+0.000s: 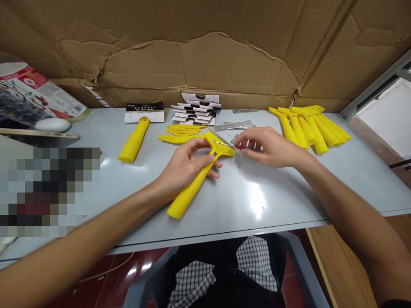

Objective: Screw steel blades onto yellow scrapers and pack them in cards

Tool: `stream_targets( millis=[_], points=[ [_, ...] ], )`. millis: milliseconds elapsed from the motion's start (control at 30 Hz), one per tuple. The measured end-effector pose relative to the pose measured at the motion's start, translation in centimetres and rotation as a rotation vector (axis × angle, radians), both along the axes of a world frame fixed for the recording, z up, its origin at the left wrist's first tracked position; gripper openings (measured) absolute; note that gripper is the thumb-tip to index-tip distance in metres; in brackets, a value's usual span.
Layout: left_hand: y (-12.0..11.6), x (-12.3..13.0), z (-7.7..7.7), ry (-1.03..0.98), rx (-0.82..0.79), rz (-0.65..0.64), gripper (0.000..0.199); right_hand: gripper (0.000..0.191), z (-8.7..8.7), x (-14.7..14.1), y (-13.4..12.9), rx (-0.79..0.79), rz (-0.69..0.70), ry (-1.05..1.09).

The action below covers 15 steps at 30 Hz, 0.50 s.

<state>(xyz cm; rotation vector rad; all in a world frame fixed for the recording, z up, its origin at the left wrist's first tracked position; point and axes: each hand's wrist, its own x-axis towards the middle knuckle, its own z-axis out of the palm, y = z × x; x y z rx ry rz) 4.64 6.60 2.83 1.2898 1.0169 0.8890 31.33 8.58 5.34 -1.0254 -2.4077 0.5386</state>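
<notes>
My left hand (189, 164) is wrapped round a yellow scraper (192, 184), its handle slanting down toward the table's front edge. The scraper's wide head carries a metal blade and small screws. In my right hand (266, 145) is a screwdriver (238, 147) with a red and dark handle, pinched in the fingers. Its thin shaft reaches left across the scraper head, the tip near a screw on the head. Behind the right fingers lies a small pile of screws (236, 138), partly hidden. Loose metal blades (234, 125) rest just beyond the scraper head.
Several yellow scraper bodies (316, 128) are heaped at the right. Flat yellow pieces (183, 130) and folded card packages (195, 112) lie behind my left hand. One scraper with a card (135, 139) sits farther left. A white mouse (53, 124) and cardboard wall (192, 55) border the table.
</notes>
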Motion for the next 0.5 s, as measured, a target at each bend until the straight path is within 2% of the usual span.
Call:
stream_targets(
  millis=[333, 500],
  points=[
    [-0.09, 0.16, -0.15, 0.02, 0.027, -0.003, 0.039, 0.024, 0.11, -0.23, -0.07, -0.001, -0.009, 0.001],
    [-0.37, -0.02, -0.01, 0.066, 0.036, 0.017, 0.037, 0.025, 0.46, -0.41, -0.63, 0.05, -0.06, 0.018]
  ],
)
